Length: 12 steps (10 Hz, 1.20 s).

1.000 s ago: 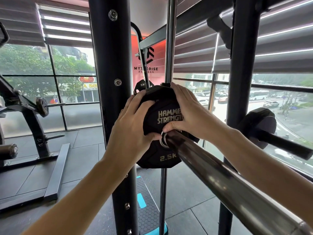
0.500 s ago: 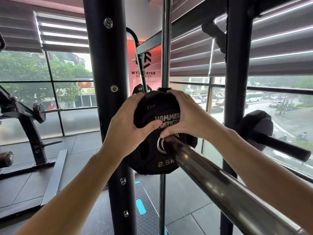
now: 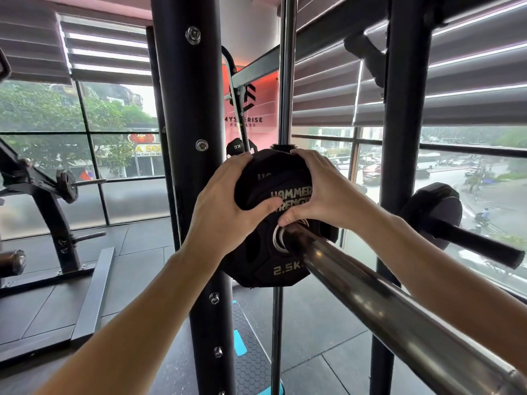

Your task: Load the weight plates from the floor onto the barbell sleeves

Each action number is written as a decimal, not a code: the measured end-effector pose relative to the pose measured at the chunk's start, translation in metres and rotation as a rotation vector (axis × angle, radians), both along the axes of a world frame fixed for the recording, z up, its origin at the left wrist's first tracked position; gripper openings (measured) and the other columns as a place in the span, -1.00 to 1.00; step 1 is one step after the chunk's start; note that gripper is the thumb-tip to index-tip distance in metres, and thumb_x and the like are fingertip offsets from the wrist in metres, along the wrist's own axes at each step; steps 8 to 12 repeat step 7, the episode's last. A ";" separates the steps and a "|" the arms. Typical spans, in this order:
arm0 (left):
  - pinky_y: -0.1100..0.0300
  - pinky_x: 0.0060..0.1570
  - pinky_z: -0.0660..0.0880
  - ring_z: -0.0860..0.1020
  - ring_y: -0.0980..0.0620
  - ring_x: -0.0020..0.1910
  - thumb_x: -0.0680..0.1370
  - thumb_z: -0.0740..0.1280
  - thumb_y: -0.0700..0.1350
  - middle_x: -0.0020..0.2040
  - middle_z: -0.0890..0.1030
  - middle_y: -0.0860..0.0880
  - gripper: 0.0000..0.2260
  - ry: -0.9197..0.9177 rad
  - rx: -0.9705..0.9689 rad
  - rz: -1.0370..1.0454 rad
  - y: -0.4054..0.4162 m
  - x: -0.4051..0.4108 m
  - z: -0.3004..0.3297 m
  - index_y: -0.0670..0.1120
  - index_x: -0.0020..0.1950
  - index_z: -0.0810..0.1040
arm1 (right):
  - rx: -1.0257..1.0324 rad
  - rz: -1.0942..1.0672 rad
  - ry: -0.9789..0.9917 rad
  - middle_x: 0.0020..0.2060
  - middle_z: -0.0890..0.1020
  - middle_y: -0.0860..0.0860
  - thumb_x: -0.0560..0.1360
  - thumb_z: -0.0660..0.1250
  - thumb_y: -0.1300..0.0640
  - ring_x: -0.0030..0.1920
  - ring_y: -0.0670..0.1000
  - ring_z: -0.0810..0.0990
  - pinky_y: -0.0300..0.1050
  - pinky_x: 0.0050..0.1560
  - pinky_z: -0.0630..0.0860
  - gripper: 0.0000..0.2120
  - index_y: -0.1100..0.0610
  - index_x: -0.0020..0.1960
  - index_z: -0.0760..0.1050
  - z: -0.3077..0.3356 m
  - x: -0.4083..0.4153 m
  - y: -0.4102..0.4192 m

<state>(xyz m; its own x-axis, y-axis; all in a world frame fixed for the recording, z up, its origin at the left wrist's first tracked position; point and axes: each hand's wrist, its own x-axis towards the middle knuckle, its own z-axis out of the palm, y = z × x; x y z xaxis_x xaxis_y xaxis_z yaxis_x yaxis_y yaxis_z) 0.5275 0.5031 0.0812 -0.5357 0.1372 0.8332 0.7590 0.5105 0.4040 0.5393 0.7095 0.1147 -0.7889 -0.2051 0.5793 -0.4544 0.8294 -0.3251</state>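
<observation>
A black 2.5 kg weight plate [image 3: 265,260] marked "Hammer Strength" sits on the chrome barbell sleeve [image 3: 379,315], which runs from the lower right up to the plate's steel centre ring. My left hand [image 3: 228,212] grips the plate's upper left edge, thumb laid across its face. My right hand [image 3: 319,189] grips the upper right edge, thumb down by the centre hole. More black plate surface shows behind this plate, further in on the sleeve.
A black rack upright [image 3: 194,195] stands just left of the plate and another [image 3: 399,138] to the right. A chrome guide rod [image 3: 283,81] rises behind the plate. A storage peg with a plate [image 3: 436,215] juts right. A bench frame [image 3: 51,223] stands at left.
The plate has slid further along the sleeve away from me, with both hands still on its upper edge. My view has shifted slightly.
</observation>
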 end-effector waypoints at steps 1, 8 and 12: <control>0.08 0.33 0.47 0.50 0.15 0.31 0.43 0.51 0.17 0.34 0.52 0.14 -0.33 -0.018 -0.012 -0.006 -0.001 0.001 0.000 0.04 0.47 0.40 | 0.031 -0.021 -0.006 0.46 0.30 -0.10 0.15 0.67 -0.17 0.38 -0.16 0.24 -0.13 0.36 0.26 0.17 0.02 0.58 0.12 0.003 0.005 -0.004; 0.03 0.24 0.44 0.52 -0.03 0.30 0.59 0.26 0.18 0.40 0.48 0.07 -0.49 -0.017 -0.229 0.136 -0.046 0.036 0.027 0.00 0.49 0.39 | 0.239 -0.267 -0.002 0.55 0.30 0.01 0.56 0.26 -0.28 0.50 0.04 0.34 0.00 0.39 0.32 -0.23 0.05 0.61 0.09 0.049 0.102 -0.073; 0.03 0.24 0.44 0.52 -0.03 0.30 0.59 0.26 0.18 0.40 0.48 0.07 -0.49 -0.017 -0.229 0.136 -0.046 0.036 0.027 0.00 0.49 0.39 | 0.239 -0.267 -0.002 0.55 0.30 0.01 0.56 0.26 -0.28 0.50 0.04 0.34 0.00 0.39 0.32 -0.23 0.05 0.61 0.09 0.049 0.102 -0.073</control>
